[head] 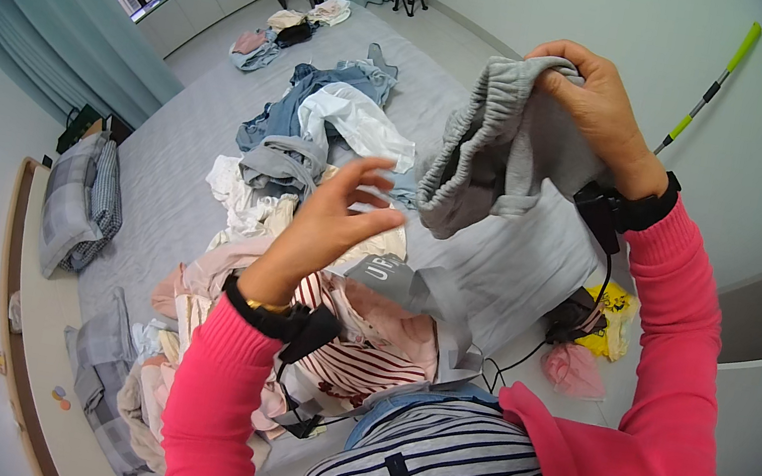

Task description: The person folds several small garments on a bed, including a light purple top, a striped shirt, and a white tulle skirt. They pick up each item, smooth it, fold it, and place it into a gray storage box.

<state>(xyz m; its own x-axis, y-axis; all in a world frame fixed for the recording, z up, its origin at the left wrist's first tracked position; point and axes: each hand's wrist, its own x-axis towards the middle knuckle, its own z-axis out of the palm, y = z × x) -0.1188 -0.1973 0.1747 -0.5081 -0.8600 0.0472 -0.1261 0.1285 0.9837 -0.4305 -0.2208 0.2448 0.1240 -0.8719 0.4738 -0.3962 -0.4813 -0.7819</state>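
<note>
My right hand (592, 107) grips the elastic waistband of a grey knit garment (488, 142), lifted above the right side of the bed. The waistband is gathered and its opening faces left; the rest of the cloth hangs down beneath my hand. My left hand (329, 229) is in the air to the left of it, fingers apart and nothing in them. Below my left hand lie pink and red-striped clothes (367, 368), beside a grey bag (411, 285) that bears writing. A grey garment (280, 164) and a white one (359, 121) lie just beyond.
The bed (174, 165) carries a long heap of clothes, with a smaller pile (253, 50) near its far end. Pillows (73, 205) rest against the headboard (49, 303). Plastic bags (574, 369) and a black cable (519, 359) lie at the right. A green-handled pole (708, 89) leans on the wall.
</note>
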